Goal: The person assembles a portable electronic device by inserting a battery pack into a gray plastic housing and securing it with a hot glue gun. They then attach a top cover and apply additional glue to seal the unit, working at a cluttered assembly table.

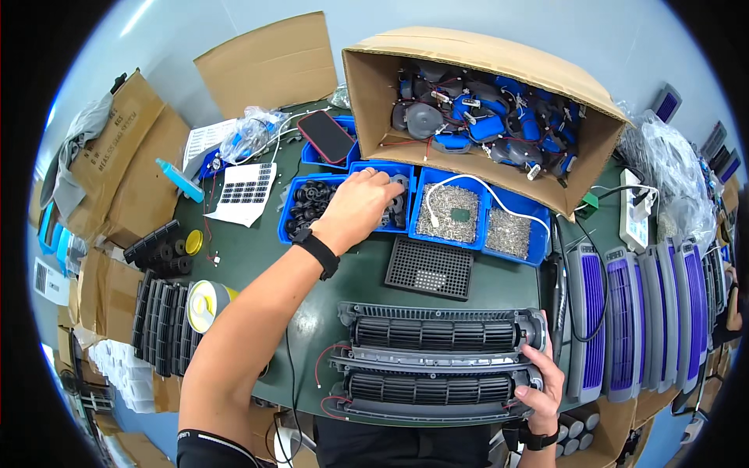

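Note:
My left hand (360, 204) reaches over the row of blue bins, fingers bent down together into a bin (381, 166) of small grey parts; the fingertips are hidden. Beside it, another bin holds small black ring-like parts (310, 201). At the table's near edge lie two grey fan housings, a farther one (429, 313) and a nearer one (437, 409), each with a black slatted roller inside. Thin red wires stick out at their left ends. My right hand (544, 384) is closed around the right ends of the housings, its fingers partly hidden behind them.
A cardboard box (484, 47) of blue and grey parts stands behind bins of small metal pieces (452, 212). A black perforated tray (430, 268) lies before them. Black rollers (165, 324) and a round tin (207, 303) are left; purple-grey housings (622, 324) stand right.

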Demonstrator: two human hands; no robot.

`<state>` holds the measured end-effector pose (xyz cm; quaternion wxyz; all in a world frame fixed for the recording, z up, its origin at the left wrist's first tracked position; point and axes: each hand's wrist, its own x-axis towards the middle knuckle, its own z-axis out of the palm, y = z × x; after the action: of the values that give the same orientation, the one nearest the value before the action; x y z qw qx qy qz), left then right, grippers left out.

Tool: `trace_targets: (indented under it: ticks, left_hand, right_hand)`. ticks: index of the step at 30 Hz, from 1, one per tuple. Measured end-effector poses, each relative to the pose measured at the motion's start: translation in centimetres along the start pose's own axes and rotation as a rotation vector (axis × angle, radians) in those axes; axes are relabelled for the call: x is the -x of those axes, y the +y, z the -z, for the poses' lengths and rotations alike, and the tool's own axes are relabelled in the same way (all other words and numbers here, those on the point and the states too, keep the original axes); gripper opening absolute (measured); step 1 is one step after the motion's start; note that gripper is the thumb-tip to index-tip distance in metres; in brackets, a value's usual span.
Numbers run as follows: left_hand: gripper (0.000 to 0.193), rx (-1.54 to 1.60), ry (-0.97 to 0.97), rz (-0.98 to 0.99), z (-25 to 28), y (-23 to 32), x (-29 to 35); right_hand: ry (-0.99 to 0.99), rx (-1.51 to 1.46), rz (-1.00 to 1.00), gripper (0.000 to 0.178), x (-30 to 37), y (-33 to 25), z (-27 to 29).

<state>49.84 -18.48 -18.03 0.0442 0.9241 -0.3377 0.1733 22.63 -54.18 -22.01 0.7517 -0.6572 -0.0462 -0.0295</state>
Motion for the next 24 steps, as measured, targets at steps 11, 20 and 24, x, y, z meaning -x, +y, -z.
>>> trace_targets:
  ticks: [11, 20, 24]
  left_hand:
    - [0.015, 0.127, -0.012, 0.17, 0.6, 0.9, 0.2]
    - [0.016, 0.764, 0.047, 0.643, 9.1, 5.2, 5.4]
    - [0.011, 1.125, -0.082, 0.879, 12.6, 8.3, 11.3]
  right_hand:
    - [0.003, 0.01, -0.009, 0.076, -0.2, -0.4, -0.1]
    - [0.021, 0.003, 0.019, 0.067, -0.3, -0.1, -0.1]
    - [0.024, 0.051, 0.034, 0.07, -0.1, 0.7, 0.2]
